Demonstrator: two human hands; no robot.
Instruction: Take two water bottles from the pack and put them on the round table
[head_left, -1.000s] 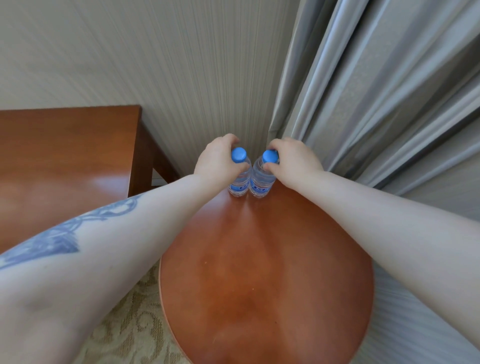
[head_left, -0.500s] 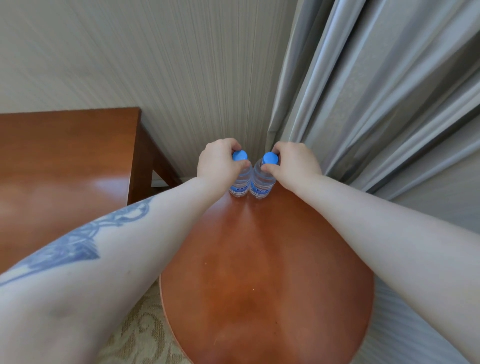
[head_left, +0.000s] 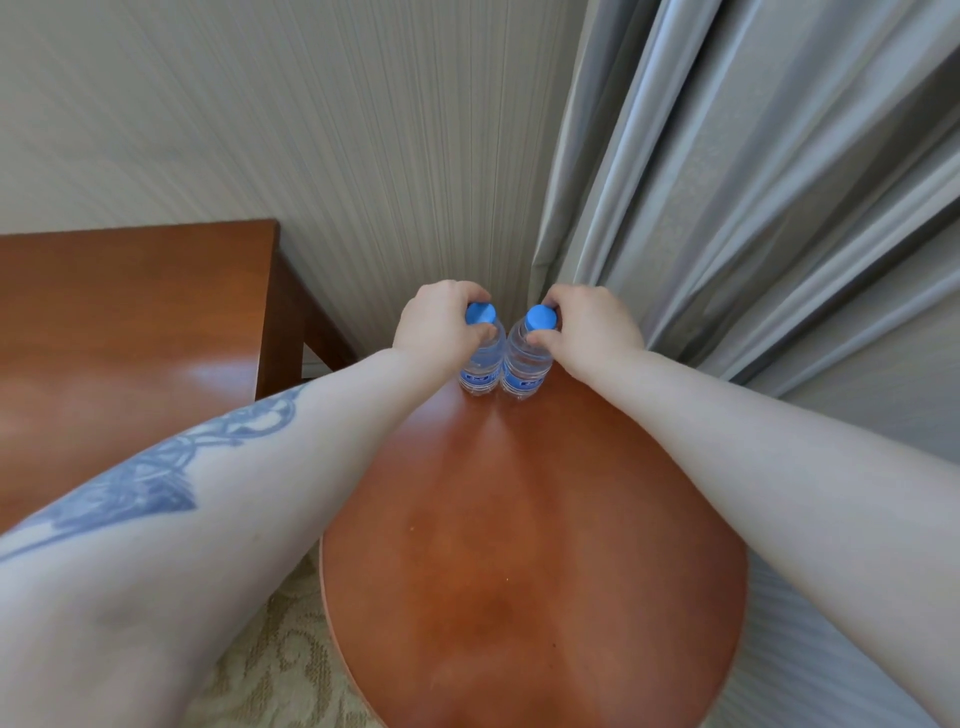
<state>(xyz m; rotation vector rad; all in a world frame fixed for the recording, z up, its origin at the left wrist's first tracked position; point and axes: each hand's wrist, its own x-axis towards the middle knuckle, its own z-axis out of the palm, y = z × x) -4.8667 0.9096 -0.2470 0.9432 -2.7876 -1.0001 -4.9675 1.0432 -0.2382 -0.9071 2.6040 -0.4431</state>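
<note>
Bottles: two clear water bottles with blue caps, left bottle (head_left: 483, 358) and right bottle (head_left: 525, 364), upright, side by side and touching or nearly so.
Place: both stand on the round table (head_left: 530, 545) at its 12 o'clock edge, near the wall (head_left: 311, 130).
Left hand (head_left: 441, 327): fingers wrapped around the left bottle's neck just under the cap.
Right hand (head_left: 589, 327): fingers closed on the right bottle's neck and cap.
Left forearm: tattooed, reaching in from 8 o'clock.
Curtain (head_left: 753, 182): grey folds at 2 o'clock, just behind the right hand.
Second table (head_left: 130, 322): square, wooden, at 9 o'clock.
Carpet (head_left: 280, 670): pale, patterned, at 7 o'clock.
</note>
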